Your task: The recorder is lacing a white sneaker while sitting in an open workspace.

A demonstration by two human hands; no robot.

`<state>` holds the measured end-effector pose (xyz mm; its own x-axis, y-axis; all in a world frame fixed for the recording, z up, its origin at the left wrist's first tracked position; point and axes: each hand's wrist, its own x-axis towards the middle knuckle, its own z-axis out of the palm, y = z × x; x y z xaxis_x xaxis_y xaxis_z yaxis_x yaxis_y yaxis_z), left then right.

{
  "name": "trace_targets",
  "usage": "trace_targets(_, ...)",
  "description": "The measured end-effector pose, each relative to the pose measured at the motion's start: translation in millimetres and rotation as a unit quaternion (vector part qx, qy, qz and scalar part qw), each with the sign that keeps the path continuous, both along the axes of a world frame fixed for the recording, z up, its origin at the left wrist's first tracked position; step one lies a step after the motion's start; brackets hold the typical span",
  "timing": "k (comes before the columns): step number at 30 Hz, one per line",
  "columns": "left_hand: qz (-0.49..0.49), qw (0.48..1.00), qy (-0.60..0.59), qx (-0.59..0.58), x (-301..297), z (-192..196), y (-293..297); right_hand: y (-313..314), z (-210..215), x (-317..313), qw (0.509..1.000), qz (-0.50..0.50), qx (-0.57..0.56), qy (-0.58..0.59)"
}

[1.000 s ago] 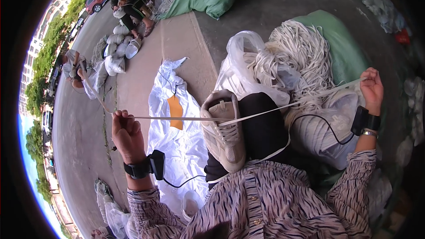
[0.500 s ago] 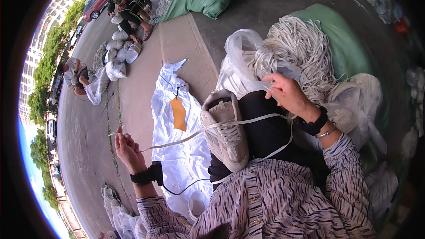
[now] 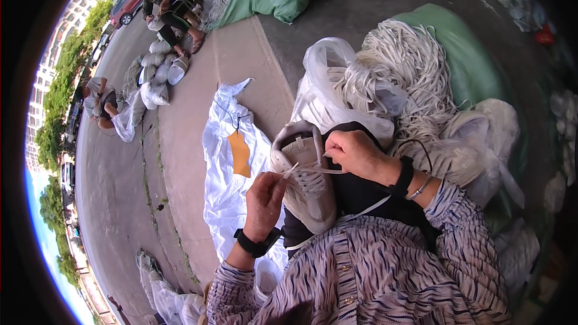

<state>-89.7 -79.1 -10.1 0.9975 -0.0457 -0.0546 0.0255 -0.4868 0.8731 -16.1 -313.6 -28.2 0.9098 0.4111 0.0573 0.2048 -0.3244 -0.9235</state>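
Observation:
A pale beige sneaker (image 3: 322,209) rests on my dark-trousered lap, its toe toward me and its tongue facing up. White shoelace (image 3: 309,170) runs through its eyelets and stretches across the upper part of the tongue. My left hand (image 3: 264,204) is closed at the sneaker's left side, pinching the lace near the top eyelets. On the other side, my right hand (image 3: 356,155) pinches lace close to the shoe's opening. A loose length of lace trails over my lap below the right hand. The exact fingertip grips are partly hidden.
A big heap of white laces (image 3: 415,78) lies beyond my right hand, beside a clear plastic bag (image 3: 322,99) and a green sack (image 3: 472,63). A white sheet (image 3: 226,168) with an orange tag (image 3: 239,153) spreads to the left. Two people sit farther off among bags.
Both hands have come inward from wide apart to the top of the sneaker. The lace ends, stretched out to both sides before, are now drawn together over the tongue.

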Motion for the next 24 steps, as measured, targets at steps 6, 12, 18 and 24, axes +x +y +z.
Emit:
trace_targets(6, 0.082, 0.993, -0.065, -0.062, -2.1, -3.5, -5.5, 4.6, -17.9, -2.3, 0.969, -0.008, -0.060, -0.238)
trace_targets(12, 0.082, 0.991, -0.103, -0.012, -4.5, -11.5, -7.1, 1.5, -10.8, 0.2, 0.990, -0.003, -0.045, -0.132)
trace_targets(18, 0.119, 0.978, -0.008, -0.170, -13.8, -17.3, -3.7, 4.6, -5.4, -0.3, 0.995, 0.031, -0.053, -0.074)
trace_targets(24, 0.065, 0.996, -0.046, -0.025, -0.5, -11.4, -7.3, 2.0, -8.7, 1.8, 0.998, 0.026, -0.055, -0.036)
